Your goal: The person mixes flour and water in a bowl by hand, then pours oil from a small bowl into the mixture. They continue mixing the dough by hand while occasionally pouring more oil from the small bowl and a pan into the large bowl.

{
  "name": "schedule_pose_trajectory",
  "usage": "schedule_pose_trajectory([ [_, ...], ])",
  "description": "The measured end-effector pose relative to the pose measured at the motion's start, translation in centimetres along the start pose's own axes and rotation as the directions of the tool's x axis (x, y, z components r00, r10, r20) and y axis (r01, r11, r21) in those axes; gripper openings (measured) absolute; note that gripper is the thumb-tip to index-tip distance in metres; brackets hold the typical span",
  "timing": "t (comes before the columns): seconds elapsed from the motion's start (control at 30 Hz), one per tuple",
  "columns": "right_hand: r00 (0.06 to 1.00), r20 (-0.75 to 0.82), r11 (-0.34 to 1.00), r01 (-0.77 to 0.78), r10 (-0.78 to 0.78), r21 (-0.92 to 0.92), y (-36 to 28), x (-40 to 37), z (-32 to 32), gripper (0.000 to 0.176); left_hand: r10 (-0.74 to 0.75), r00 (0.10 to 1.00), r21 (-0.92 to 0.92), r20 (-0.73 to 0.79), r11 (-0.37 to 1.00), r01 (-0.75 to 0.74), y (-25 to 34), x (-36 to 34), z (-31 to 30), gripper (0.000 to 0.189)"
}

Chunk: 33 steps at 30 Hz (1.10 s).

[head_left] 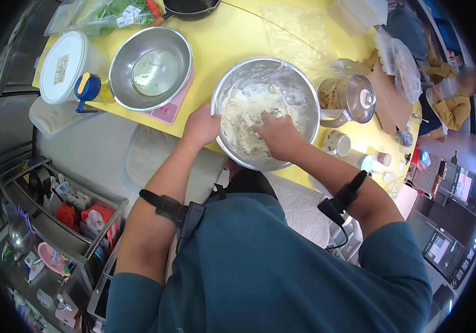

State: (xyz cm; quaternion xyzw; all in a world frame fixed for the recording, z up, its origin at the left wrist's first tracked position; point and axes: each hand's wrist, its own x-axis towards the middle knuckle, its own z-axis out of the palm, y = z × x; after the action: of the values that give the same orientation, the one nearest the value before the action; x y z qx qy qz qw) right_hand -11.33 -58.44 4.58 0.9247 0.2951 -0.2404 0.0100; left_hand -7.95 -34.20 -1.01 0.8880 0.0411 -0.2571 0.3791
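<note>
A large metal mixing bowl (pixel 224 145) stands at the front of the yellow table, holding a shaggy, floury dough (pixel 243 114). My left hand (pixel 202 126) is closed on the bowl's left rim, thumb over the edge. Inside the bowl, my right hand (pixel 280 135) has its fingers curled into the dough, and bits of it stick to them. The fingertips are partly hidden in the mixture. To the left, a second metal bowl (pixel 121 64) with a little pale liquid rests on a pink kitchen scale (pixel 167 113).
A lidded white tub (pixel 63 66) and a blue-capped bottle (pixel 89 89) stand at left. Right of the bowl are a clear pitcher (pixel 331 94) and a mug (pixel 337 143). A black pan (pixel 192 8) lies at the back. Another person (pixel 452 108) sits at far right.
</note>
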Motion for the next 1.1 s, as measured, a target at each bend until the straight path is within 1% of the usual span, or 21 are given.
schedule_pose_trajectory([
  [0.1,0.996,0.089,0.999,0.026,-0.024,-0.02,-0.7,1.2,1.0,0.04,-0.053,0.998,0.012,0.021,0.999,0.053,0.3,0.0,-0.1,0.036],
  [0.2,0.996,-0.078,0.999,0.037,-0.038,-0.006,0.0,2.3,3.9,0.038,-0.042,0.999,0.04,0.017,0.998,0.042,0.0,0.2,0.1,0.036],
  [0.3,0.999,0.004,0.996,-0.043,0.043,0.084,0.9,4.4,4.5,0.044,-0.02,1.0,0.014,-0.007,1.0,0.02,-0.5,0.4,0.5,0.037],
  [0.4,0.975,0.221,0.981,-0.069,0.029,0.18,2.2,6.0,2.7,0.053,0.032,0.999,-0.059,0.004,0.998,-0.031,-0.5,0.4,0.4,0.037],
  [0.5,0.938,0.346,0.968,-0.086,-0.002,0.237,2.4,4.2,-2.4,0.064,-0.01,1.0,0.063,0.006,0.998,0.01,0.2,0.0,-0.2,0.039],
  [0.53,0.942,0.335,0.953,-0.124,0.025,0.277,2.8,3.4,-4.0,0.069,-0.01,1.0,0.052,0.013,0.999,0.009,0.0,0.3,0.0,0.04],
  [0.63,0.976,0.183,0.928,-0.178,0.123,0.328,5.9,3.8,-4.7,0.072,0.004,0.999,0.023,0.039,1.0,-0.005,-0.3,0.4,-0.1,0.041],
  [0.7,0.958,0.195,0.892,-0.27,0.211,0.362,7.7,6.1,-4.0,0.077,0.025,0.998,-0.021,0.053,1.0,-0.023,0.3,0.2,-0.6,0.041],
  [0.73,0.948,0.206,0.872,-0.307,0.243,0.382,8.1,7.4,-3.3,0.08,0.035,0.999,-0.001,0.034,0.999,-0.035,0.1,0.3,-0.4,0.041],
  [0.8,0.956,0.233,0.887,-0.257,0.176,0.383,8.4,9.9,-1.8,0.08,0.038,0.999,0.04,-0.002,0.998,-0.038,-0.5,0.5,0.1,0.041],
  [0.83,0.959,0.249,0.894,-0.228,0.137,0.385,8.4,11.4,-0.8,0.082,0.034,0.999,0.047,0.007,0.998,-0.034,-0.4,0.4,0.1,0.041],
  [0.93,0.964,0.086,0.703,-0.243,0.252,0.669,5.9,15.0,2.5,0.094,0.007,1.0,0.056,0.017,0.998,-0.008,0.6,0.0,-0.4,0.042],
  [0.97,0.964,0.188,0.709,-0.265,0.187,0.653,5.4,15.3,3.2,0.097,-0.014,1.0,0.054,0.015,0.998,0.013,0.4,-0.4,-0.2,0.042],
  [1.03,0.928,0.365,0.741,-0.296,0.073,0.603,4.0,14.7,0.0,0.103,-0.03,1.0,0.044,-0.006,0.999,0.03,0.6,-0.2,-0.1,0.042],
  [1.07,0.958,0.287,0.804,-0.15,-0.027,0.576,4.2,15.8,2.6,0.103,-0.029,1.0,0.05,-0.008,0.998,0.029,0.6,0.0,-0.1,0.041],
  [1.1,0.942,0.316,0.838,-0.081,-0.113,0.539,3.9,15.6,1.6,0.1,-0.03,0.999,0.057,-0.013,0.998,0.031,0.2,0.3,0.1,0.041],
])
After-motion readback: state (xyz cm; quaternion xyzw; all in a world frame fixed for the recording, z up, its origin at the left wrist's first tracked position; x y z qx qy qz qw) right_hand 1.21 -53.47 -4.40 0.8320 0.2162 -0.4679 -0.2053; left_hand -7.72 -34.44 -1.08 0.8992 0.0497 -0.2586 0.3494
